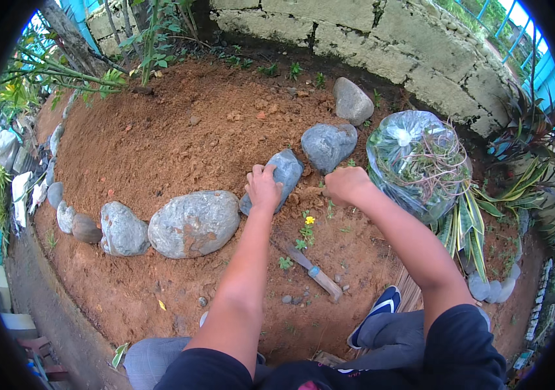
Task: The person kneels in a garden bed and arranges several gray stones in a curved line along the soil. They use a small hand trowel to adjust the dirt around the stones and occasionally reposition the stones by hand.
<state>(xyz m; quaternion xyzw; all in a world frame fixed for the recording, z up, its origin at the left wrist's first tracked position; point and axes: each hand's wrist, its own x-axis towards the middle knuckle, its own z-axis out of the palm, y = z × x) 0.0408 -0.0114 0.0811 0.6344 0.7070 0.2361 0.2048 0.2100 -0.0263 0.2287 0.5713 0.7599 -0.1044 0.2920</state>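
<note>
My left hand (264,187) is on an oblong blue-grey stone (288,170), its fingers and thumb spread over the left side. The stone lies at a slant on the reddish-brown soil, between a large pale boulder (194,224) and another grey stone (328,145). To the right, my right hand (346,186) is low over the ground with curled fingers. Whatever may be inside that fist is hidden, though a small brownish tip shows at its left edge. Below the hands, a knife (324,282) with a worn wooden handle lies on the dirt near a small yellow flower (310,220).
A clear plastic bag (416,161) of pulled weeds stands right of my right hand, beside striped snake plants (470,234). Several stones, including a rounded one (353,101), edge the mounded soil (175,131). Behind runs a block wall (365,44). My slippered foot (377,312) is at lower right.
</note>
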